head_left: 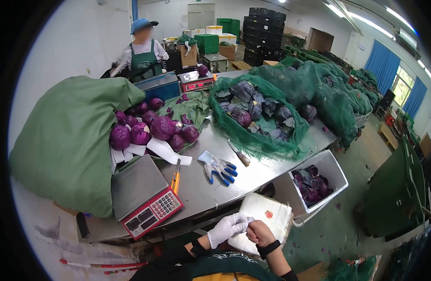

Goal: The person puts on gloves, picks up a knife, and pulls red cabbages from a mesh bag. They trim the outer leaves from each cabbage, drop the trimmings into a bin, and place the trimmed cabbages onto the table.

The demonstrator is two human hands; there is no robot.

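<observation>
My left hand point(227, 229), in a white glove, is closed, its fingertips meeting those of my bare right hand point(260, 233) over a white foam lid point(264, 213). Between them shows a small whitish piece, too small to name for certain. My right fingers are curled in a pinch. On the steel table point(211, 187) ahead lie a blue-and-white work glove point(218, 167), a knife with a wooden handle point(239, 152) and an orange cutter point(176, 178). A red scale point(152, 210) stands at the table's near left.
Purple cabbages point(162, 128) spill from a green sack point(70, 145) at left. A green net point(295, 140) holds dark cabbages. A white foam box point(335, 168) with purple leaves stands at right. A co-worker point(143, 51) stands behind a second scale point(196, 82).
</observation>
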